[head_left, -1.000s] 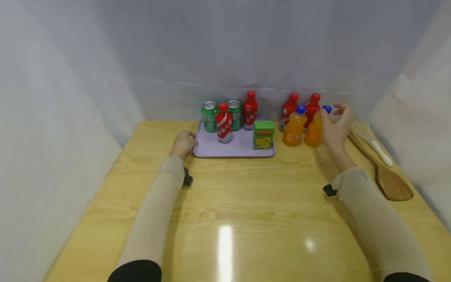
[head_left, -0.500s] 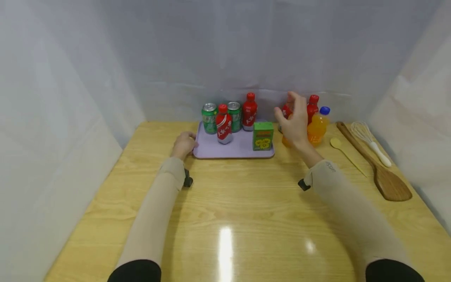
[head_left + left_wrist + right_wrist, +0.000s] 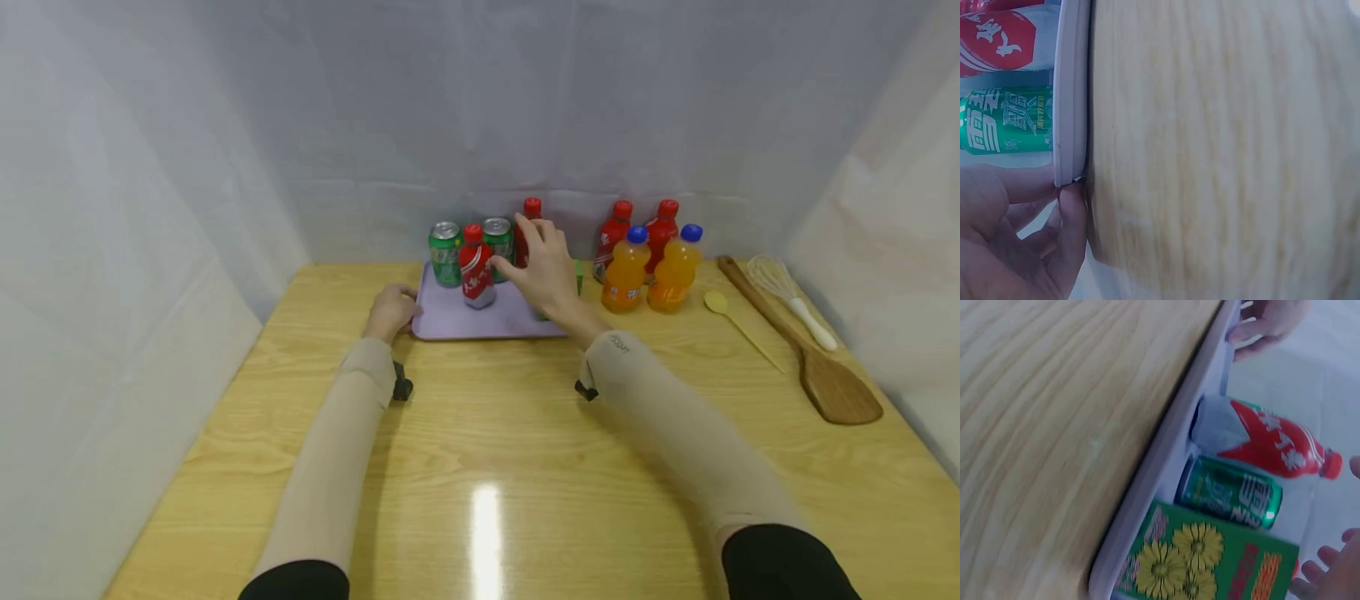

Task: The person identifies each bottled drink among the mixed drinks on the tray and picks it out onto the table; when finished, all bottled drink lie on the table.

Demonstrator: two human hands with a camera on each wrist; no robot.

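Observation:
A lilac tray (image 3: 446, 322) stands at the far side of the wooden table. My left hand (image 3: 390, 312) pinches its left rim, thumb above and fingers beneath, as the left wrist view shows. My right hand (image 3: 547, 275) hovers over the tray's right part, fingers spread and holding nothing. Just left of its thumb stands a red-labelled bottle (image 3: 477, 271). Two green cans, one at the left (image 3: 446, 257) and one behind the bottle (image 3: 498, 237), share the tray. A second red bottle (image 3: 532, 207) and a green carton with yellow flowers (image 3: 1197, 556) are partly hidden by my right hand in the head view.
Right of the tray stand two orange drink bottles, one left (image 3: 626, 275) and one right (image 3: 675, 271), before two red bottles (image 3: 617, 229). Farther right lie a yellow spoon (image 3: 738, 325), a wooden spatula (image 3: 832, 387) and a white whisk (image 3: 795, 300). Pale sheeting (image 3: 420, 100) encloses the table.
My right hand has moved left from the orange bottles to above the tray, uncovering the yellow spoon and the bottles. My left hand stays at the tray's rim.

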